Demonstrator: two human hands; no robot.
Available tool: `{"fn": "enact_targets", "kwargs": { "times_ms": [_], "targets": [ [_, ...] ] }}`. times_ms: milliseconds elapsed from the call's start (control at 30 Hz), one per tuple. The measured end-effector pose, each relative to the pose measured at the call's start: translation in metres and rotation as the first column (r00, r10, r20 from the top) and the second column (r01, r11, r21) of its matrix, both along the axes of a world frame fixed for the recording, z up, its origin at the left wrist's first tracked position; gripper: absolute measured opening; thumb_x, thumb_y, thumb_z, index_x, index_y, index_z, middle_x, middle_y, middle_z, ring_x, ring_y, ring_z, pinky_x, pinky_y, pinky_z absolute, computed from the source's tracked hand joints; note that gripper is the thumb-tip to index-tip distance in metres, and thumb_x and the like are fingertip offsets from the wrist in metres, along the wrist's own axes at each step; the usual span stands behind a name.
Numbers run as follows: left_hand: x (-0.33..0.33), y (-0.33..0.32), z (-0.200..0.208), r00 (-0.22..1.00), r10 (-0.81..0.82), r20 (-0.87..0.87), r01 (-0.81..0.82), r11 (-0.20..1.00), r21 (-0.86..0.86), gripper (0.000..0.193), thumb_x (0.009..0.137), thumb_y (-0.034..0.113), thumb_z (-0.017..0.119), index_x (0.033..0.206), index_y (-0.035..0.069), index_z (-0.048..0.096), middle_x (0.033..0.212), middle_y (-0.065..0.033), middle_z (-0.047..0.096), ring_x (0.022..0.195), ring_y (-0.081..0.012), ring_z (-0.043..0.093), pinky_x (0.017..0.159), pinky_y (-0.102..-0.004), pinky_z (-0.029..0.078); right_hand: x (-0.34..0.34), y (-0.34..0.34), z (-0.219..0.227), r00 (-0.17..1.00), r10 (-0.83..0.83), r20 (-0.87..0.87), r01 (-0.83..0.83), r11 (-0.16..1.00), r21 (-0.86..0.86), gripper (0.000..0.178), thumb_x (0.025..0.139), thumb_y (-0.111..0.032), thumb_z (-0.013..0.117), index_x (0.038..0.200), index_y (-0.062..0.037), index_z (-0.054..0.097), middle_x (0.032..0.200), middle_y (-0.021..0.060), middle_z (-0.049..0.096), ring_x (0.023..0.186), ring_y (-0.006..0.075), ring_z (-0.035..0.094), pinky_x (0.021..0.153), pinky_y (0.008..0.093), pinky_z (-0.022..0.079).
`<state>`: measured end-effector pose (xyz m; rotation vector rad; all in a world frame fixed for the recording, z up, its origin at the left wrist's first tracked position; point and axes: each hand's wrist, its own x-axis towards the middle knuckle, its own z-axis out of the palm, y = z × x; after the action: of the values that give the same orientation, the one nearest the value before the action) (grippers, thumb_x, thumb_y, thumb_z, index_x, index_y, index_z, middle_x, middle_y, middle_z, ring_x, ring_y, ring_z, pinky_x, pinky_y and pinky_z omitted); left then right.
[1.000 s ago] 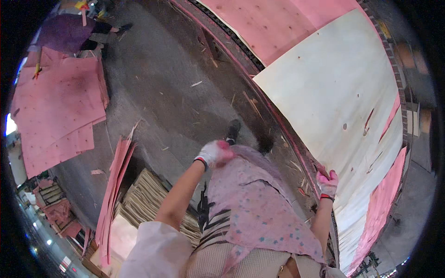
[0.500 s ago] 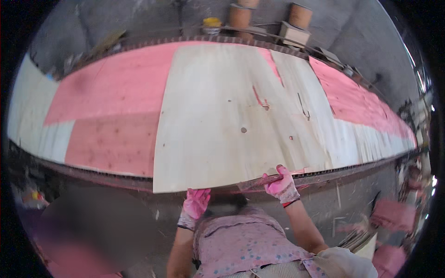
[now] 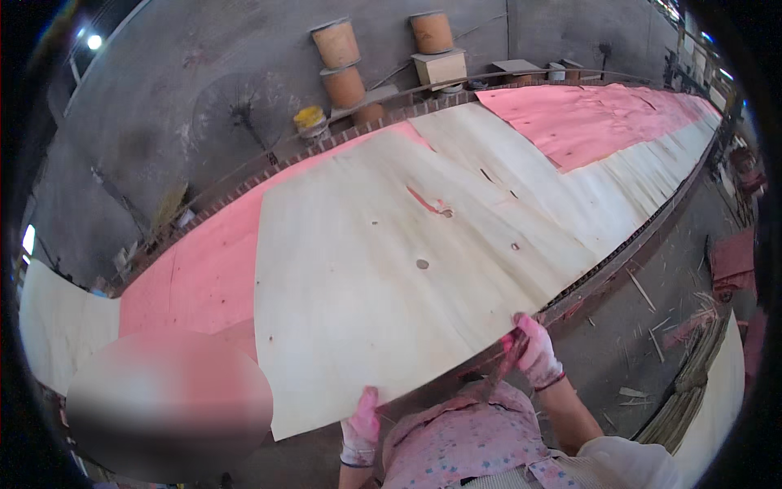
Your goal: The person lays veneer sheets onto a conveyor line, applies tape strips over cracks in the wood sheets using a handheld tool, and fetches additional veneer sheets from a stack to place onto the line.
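A large pale wood veneer sheet with knot holes and a split lies over pink-coated sheets on the long table. Its near left corner juts past the table's front edge. My left hand, in a pink-stained white glove, is closed at the sheet's near edge, fingertips on top. Farther right along that edge, my right hand, gloved alike, is closed around a narrow reddish-brown strip that slants down toward my apron. What the strip is made of cannot be made out.
Pink-coated sheets show at left and far right. Past the table's far rim stand brown drums and a yellow-topped bucket. A bundle of veneer and scattered scraps lie on the floor at right. A blurred patch hides the lower left.
My view has turned, so the table now slants up to the right. The strip in my right hand has swung from along the table edge to pointing down toward my apron.
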<state>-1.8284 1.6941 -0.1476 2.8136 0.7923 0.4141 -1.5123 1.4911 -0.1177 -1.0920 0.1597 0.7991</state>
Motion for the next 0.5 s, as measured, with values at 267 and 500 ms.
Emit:
{"fn": "enact_targets", "kwargs": {
  "times_ms": [267, 500],
  "targets": [
    [0.076, 0.084, -0.051, 0.778, 0.592, 0.211, 0.220, 0.059, -0.974, 0.042, 0.089, 0.033, 0.056, 0.120, 0.004, 0.054, 0.117, -0.0062, 0.055, 0.105, -0.0191, 0.053, 0.083, -0.0390, 0.049, 0.030, 0.061, -0.058, 0.947, -0.028, -0.319, 0.087, 0.981, 0.174, 0.016, 0.084, -0.022, 0.061, 0.088, -0.0077, 0.055, 0.082, 0.0079, 0.060, 0.072, 0.0235, 0.057, 0.061, 0.0350, 0.050],
    [0.069, 0.038, -0.027, 0.665, 0.737, 0.119, 0.085, 0.083, -0.993, 0.043, 0.086, 0.031, 0.062, 0.119, 0.004, 0.054, 0.119, -0.0050, 0.056, 0.107, -0.0185, 0.054, 0.079, -0.0399, 0.052, 0.026, 0.035, -0.100, 0.877, 0.023, -0.481, 0.072, 0.981, 0.178, 0.011, 0.085, -0.018, 0.056, 0.090, -0.0089, 0.053, 0.081, 0.0077, 0.060, 0.063, 0.0251, 0.058, 0.054, 0.0382, 0.049]
  ]
}}
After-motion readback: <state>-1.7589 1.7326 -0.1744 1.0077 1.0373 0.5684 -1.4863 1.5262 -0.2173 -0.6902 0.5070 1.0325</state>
